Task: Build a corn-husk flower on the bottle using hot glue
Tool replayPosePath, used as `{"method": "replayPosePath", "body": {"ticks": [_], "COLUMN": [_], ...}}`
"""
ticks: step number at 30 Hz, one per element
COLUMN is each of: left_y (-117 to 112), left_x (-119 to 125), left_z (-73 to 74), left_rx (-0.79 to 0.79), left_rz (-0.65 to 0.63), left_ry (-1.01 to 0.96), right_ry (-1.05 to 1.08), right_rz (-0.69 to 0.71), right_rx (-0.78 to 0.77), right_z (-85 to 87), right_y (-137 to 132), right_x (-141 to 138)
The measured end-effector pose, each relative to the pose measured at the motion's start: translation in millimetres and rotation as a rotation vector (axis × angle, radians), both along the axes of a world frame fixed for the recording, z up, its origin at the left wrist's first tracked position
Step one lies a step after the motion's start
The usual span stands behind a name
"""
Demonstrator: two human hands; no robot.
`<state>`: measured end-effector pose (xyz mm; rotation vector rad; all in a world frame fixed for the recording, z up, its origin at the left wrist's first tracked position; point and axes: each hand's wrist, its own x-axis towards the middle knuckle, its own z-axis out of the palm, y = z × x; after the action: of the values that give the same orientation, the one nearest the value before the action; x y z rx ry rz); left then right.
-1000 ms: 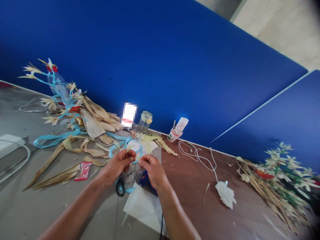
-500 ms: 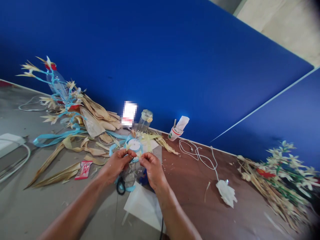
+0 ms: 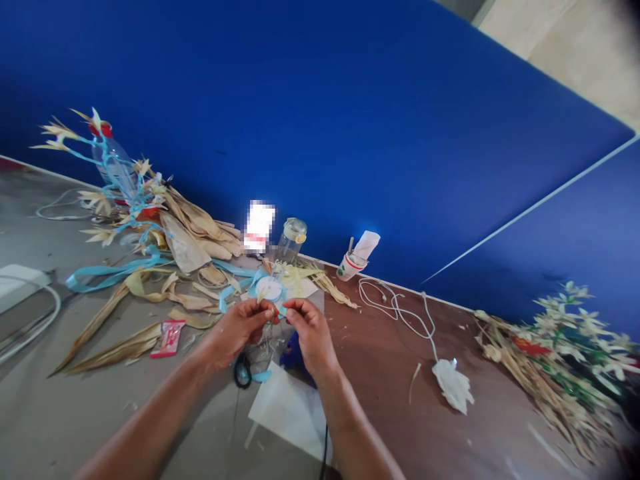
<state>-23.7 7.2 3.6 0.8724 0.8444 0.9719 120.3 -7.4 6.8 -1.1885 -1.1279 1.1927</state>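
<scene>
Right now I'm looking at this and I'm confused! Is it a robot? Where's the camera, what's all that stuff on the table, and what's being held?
No robot here: those are a person's bare left hand and right hand. The camera is worn on their head, looking forward and down, so you see almost what they see.

On the table, over to the left, are dry, leafy strips, light blue ribbon and a red packet. Farther back stand a clear jar and a white cup. Pale flowers are at the far right.

The left hand seems to pinch a small pale piece. Whether the right hand holds anything is too small to tell.
</scene>
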Motion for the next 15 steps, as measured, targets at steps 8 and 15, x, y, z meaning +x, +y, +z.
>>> {"method": "replayPosePath", "body": {"ticks": [8, 15], "left_y": [-0.5, -2.2], "left_x": [2.6, -1.1], "left_z": [-4.1, 2.0], "left_rx": [0.038, -0.055], "left_rz": [-0.068, -0.119], "left_ry": [0.012, -0.042], "right_ry": [0.112, 0.000], "right_rz": [0.148, 0.250], "right_rx": [-0.043, 0.060], "right_z": [3.8, 7.5], "right_y": [-0.3, -0.2], "right_x": [0.8, 7.1]}}
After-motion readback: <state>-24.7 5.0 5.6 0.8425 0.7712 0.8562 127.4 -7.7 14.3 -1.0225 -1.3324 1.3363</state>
